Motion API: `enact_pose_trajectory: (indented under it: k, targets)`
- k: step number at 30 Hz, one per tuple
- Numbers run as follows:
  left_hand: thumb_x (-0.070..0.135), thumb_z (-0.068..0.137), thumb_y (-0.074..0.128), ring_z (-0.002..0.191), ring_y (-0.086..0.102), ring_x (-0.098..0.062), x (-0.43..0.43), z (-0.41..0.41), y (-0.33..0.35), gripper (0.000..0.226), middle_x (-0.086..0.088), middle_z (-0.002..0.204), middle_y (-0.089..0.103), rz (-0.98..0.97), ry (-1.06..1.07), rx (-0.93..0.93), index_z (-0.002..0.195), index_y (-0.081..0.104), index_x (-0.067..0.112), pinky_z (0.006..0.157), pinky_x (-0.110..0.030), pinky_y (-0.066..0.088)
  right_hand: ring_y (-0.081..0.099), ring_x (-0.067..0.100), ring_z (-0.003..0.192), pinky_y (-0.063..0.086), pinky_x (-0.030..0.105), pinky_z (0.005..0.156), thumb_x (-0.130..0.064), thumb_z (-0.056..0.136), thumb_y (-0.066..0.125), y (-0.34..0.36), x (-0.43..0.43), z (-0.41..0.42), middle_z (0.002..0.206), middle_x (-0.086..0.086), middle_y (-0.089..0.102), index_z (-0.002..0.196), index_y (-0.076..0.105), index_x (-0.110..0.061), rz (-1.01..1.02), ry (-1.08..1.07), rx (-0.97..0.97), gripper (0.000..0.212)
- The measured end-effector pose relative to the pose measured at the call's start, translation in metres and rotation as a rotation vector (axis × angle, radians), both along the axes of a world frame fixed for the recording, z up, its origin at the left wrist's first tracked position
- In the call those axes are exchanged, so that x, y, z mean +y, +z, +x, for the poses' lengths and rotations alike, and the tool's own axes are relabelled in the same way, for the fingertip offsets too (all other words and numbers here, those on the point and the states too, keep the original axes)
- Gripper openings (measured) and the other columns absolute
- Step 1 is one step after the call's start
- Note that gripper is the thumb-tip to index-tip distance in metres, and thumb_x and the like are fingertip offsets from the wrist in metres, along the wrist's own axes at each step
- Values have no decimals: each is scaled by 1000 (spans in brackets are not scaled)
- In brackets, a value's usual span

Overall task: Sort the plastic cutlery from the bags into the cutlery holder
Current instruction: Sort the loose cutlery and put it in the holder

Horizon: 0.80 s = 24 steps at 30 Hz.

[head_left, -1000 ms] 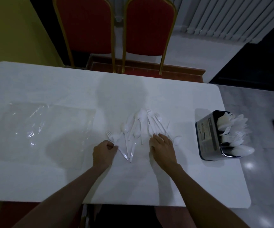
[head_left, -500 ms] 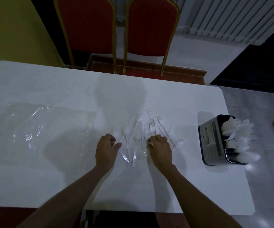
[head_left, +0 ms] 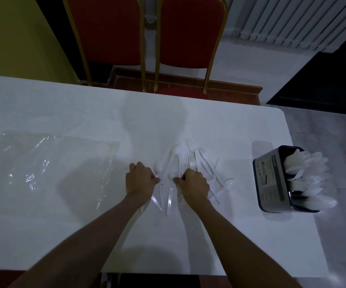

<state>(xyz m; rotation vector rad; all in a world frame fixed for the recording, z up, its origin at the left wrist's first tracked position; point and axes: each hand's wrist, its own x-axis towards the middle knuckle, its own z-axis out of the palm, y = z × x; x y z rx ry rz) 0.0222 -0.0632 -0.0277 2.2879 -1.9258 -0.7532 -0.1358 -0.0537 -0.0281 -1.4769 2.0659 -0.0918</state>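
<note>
From the head camera, both your forearms reach forward over the table [head_left: 64, 225], palms down. Your left hand [head_left: 141, 179] is curled at the left edge of the cutlery [head_left: 185, 161], fingers bent under; whether it grips a piece I cannot tell. Your right hand [head_left: 194, 182] rests fingers-down on the pile's near middle, grip likewise unclear. The holder [head_left: 272, 179], already stuffed with pieces, stands well right. An empty bag [head_left: 49, 163] lies flat at left.
</note>
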Motion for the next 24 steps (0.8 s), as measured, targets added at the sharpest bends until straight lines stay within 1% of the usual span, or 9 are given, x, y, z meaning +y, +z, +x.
enact_pose_trajectory:
  k: [4,6,9,11,13,15,19,21,24]
  targets:
    - [37,83,64,104,46,-26,0,2,6,28,-8,95,54,20,-44,1,82,74,10,79,-38,50,63,21,70,53,30,69,-34,78,73,-5,-7,-1,75,5,63,80,66,-7,58,-142,-104,28]
    - [33,82,64,99,48,-25,0,5,8,28,-10,88,55,22,18,85,71,72,8,77,-38,51,57,19,66,52,30,66,-30,78,69,-5,-5,-1,70,4,57,73,60,-9,69,-138,-101,24]
    - [24,77,66,73,59,-25,2,8,12,35,-12,61,57,-8,97,230,48,63,5,63,-33,52,49,15,56,41,21,55,-28,80,67,1,-1,0,62,1,49,63,47,-13,83,-136,-122,29]
    - [15,76,65,52,49,-17,4,8,19,39,-7,47,46,-31,148,301,42,50,6,51,-25,38,41,9,48,33,17,48,-29,81,66,6,4,-2,57,-2,43,61,42,-15,63,-114,-155,34]
    - [13,79,62,51,44,-15,7,8,24,28,-4,51,48,-19,202,356,53,51,9,51,-25,33,39,7,51,32,19,47,-26,80,67,10,7,-5,58,-3,43,66,45,-14,36,-76,-189,30]
    - [13,82,61,58,54,-16,9,10,25,16,-4,61,58,-6,249,420,69,57,5,54,-24,39,44,7,56,35,17,49,-20,77,70,17,9,-12,63,-3,48,76,51,-10,8,-60,-219,22]
    - [10,80,63,67,62,-20,16,9,23,8,-6,69,65,-3,266,477,75,59,5,55,-17,41,61,16,59,55,27,60,-10,81,69,31,11,-32,73,5,63,85,57,-8,-4,-106,-353,12]
    - [8,80,64,63,61,-14,19,5,26,6,-2,67,63,2,285,509,80,59,4,51,-12,40,62,19,58,58,32,61,-6,85,64,36,10,-44,78,13,69,90,62,-3,-50,-205,-397,6]
    - [4,81,64,51,58,-2,23,-1,33,12,4,67,60,7,335,586,91,58,4,43,-6,41,60,15,52,56,25,54,-8,88,63,41,7,-59,77,15,71,95,65,1,-94,-329,-425,11]
